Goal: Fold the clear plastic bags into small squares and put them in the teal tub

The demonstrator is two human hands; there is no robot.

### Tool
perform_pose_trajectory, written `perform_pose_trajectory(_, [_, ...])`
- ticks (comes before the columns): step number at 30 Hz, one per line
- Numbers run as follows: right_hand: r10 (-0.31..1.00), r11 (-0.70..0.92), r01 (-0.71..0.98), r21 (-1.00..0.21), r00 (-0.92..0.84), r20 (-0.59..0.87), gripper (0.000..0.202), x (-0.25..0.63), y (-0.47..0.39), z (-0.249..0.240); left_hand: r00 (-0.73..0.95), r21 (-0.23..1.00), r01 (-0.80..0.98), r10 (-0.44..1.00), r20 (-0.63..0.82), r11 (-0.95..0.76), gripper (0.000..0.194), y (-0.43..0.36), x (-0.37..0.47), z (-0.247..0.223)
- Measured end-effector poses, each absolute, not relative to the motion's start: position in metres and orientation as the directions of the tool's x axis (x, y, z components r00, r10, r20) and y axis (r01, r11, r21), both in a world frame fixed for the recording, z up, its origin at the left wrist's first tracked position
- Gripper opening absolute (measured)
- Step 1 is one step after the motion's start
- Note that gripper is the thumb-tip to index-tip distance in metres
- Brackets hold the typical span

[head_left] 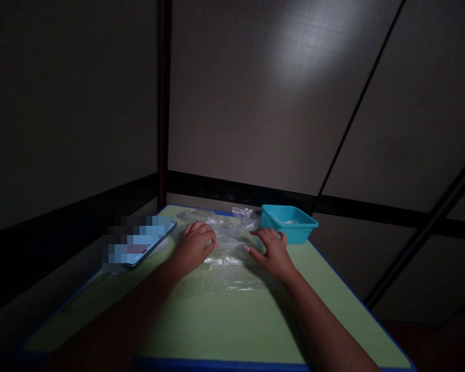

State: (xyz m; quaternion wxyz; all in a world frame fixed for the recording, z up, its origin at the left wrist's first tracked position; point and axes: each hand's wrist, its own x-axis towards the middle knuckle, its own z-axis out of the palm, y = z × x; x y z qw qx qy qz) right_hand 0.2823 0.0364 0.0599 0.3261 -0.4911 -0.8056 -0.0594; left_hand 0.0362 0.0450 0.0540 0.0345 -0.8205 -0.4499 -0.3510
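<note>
A crinkled sheet of clear plastic (227,261), which looks like a bag, is spread over the green table. At its left side is my left hand (197,242), its fingers curled in and the thumb close to the forefinger, closed on the plastic. My right hand (271,250) is over the right side of the plastic with thumb and forefinger apart, holding nothing that I can see. Behind my right hand stands a turquoise plastic basket (294,235) with something pale and clear inside, too dim to make out.
On the left a phone (155,243) with a lit, partly blurred screen leans at the table edge. More crumpled clear plastic (248,217) lies at the back beside the basket. The green table (225,330) has a blue rim, and panelled walls (240,113) rise behind it.
</note>
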Motion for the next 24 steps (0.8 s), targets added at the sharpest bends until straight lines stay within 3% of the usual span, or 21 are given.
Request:
perform_pose_trajectory(6, [0.701,0.567,0.819,-0.089,-0.423,0.574,0.037,0.247,0.03,0.059,0.358,0.208,0.767,0.674,0.646,-0.607,0.006,0.041,0.038,0.057])
perform_pose_trajectory(12, [0.722,0.552,0.821,-0.144,-0.384,0.576,0.007,0.244,0.038,0.054,0.365,0.2,0.764,0.667,0.649,-0.613,0.005,0.037,0.04,0.06])
perform_pose_trajectory(15, [0.724,0.574,0.801,-0.17,-0.399,0.562,0.005,0.246,0.038,0.053,0.359,0.201,0.767,0.668,0.651,-0.609,0.004,0.035,0.04,0.062])
perform_pose_trajectory(24, [0.683,0.66,0.745,-0.099,-0.539,0.494,0.006,0.252,0.022,0.058,0.138,0.446,0.655,0.677,0.723,-0.61,0.029,0.041,0.032,0.071])
